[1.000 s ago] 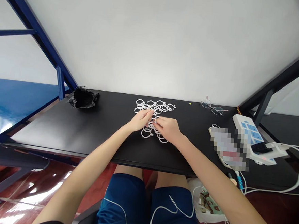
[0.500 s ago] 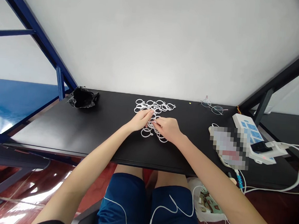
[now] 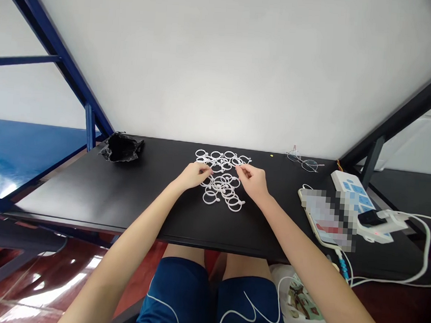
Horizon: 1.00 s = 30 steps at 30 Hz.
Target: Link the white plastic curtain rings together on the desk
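Two loose groups of white rings (image 3: 210, 197), each ring with a small nub like a curtain ring, lie on the black table (image 3: 153, 201). At the left side of the farther group is my left hand (image 3: 194, 176), thumb and fingers pinched at the rim of a ring. My right hand (image 3: 254, 181) sits across from it, its fingertips closed on the edge of another ring at the group's right side. Several rings overlap in the nearer group, between and below both hands. My fingertips partly cover the ring edges they touch.
At the back left stands a crumpled black bag (image 3: 122, 147), its mouth open. To the right lie glasses (image 3: 309, 165), a blurred phone (image 3: 325, 218) and a white power strip (image 3: 350, 185) with a plug and cables. A white bag (image 3: 296, 322) is below the table edge.
My hands have moved apart from the middle of the rings, left hand leftward and right hand rightward and farther back. Rings formerly covered between them now show. The view has tilted slightly upward.
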Each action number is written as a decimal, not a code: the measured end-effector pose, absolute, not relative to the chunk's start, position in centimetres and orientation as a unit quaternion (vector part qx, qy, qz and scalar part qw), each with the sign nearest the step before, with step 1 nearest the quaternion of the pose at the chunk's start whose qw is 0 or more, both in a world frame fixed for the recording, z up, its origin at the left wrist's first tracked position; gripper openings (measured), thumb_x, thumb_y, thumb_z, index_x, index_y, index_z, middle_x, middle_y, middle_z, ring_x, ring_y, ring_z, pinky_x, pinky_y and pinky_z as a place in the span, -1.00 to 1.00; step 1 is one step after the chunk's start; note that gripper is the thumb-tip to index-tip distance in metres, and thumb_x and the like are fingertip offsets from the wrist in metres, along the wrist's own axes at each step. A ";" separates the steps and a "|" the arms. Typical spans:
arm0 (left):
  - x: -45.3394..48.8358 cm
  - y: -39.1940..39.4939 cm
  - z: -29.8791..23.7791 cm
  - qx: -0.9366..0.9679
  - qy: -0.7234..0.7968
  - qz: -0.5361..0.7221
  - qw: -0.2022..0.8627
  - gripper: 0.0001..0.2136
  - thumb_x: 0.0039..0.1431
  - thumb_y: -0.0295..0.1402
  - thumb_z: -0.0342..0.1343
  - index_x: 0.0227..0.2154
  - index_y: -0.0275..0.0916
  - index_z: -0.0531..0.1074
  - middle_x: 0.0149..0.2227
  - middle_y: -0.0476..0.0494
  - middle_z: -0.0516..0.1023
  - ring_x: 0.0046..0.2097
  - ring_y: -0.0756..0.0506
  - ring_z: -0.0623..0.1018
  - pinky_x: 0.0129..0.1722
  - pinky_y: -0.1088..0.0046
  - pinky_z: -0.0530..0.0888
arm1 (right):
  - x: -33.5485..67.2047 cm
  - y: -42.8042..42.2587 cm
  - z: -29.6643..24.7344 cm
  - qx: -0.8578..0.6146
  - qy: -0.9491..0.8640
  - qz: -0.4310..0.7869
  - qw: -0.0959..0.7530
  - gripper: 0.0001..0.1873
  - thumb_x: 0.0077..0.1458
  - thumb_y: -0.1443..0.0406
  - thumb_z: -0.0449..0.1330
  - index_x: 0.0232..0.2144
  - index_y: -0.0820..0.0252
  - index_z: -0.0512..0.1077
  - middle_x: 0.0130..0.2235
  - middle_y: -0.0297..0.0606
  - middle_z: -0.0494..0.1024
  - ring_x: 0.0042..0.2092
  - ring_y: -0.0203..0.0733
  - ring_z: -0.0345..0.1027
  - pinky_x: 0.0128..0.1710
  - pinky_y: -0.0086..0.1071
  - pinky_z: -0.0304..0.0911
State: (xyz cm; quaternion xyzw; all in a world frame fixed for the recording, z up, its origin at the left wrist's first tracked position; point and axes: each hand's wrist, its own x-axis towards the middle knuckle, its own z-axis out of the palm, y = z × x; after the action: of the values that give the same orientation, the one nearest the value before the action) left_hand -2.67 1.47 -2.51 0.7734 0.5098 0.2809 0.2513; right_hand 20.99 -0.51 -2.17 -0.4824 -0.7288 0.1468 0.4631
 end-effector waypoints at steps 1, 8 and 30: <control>-2.7 1.5 -2.6 0.774 0.512 0.279 0.246 -0.75 0.20 -0.24 0.04 -0.35 -0.20 0.59 -0.34 -0.01 0.59 -0.43 -0.01 0.44 -0.36 0.48 0.34 | 20.9 -0.5 -2.2 -0.482 -0.732 0.148 0.459 -0.63 0.21 0.12 0.09 -0.55 0.19 0.41 -0.63 -0.36 0.36 -0.59 -0.34 0.17 -0.52 -0.41 0.09; -2.2 1.3 -3.1 0.798 0.533 0.264 0.103 -0.71 0.24 -0.31 -0.01 -0.07 -0.17 0.53 -0.21 -0.12 0.54 -0.26 -0.10 0.51 -0.24 0.43 0.41 | 20.8 -0.6 -2.4 -0.480 -0.739 0.159 0.445 -0.68 0.27 0.21 -0.02 -0.25 0.23 0.49 -0.56 -0.33 0.48 -0.56 -0.30 0.27 -0.44 -0.40 0.19; -2.2 2.9 -4.0 0.683 0.492 0.373 0.390 -0.74 -0.04 -0.17 0.25 -0.39 -0.28 0.55 -0.54 0.01 0.41 -0.56 0.07 0.25 -0.54 0.52 0.19 | 21.2 -0.5 -2.3 -0.468 -0.739 0.180 0.450 -0.66 0.26 0.28 -0.05 -0.13 0.24 0.49 -0.56 -0.34 0.48 -0.56 -0.30 0.29 -0.45 -0.41 0.19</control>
State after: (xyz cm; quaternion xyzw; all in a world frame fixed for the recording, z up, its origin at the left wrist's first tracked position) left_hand -2.19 2.94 -4.04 0.6833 0.4922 0.3728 0.3898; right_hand 21.20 -0.52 -2.30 -0.4679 -0.7389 0.1804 0.4500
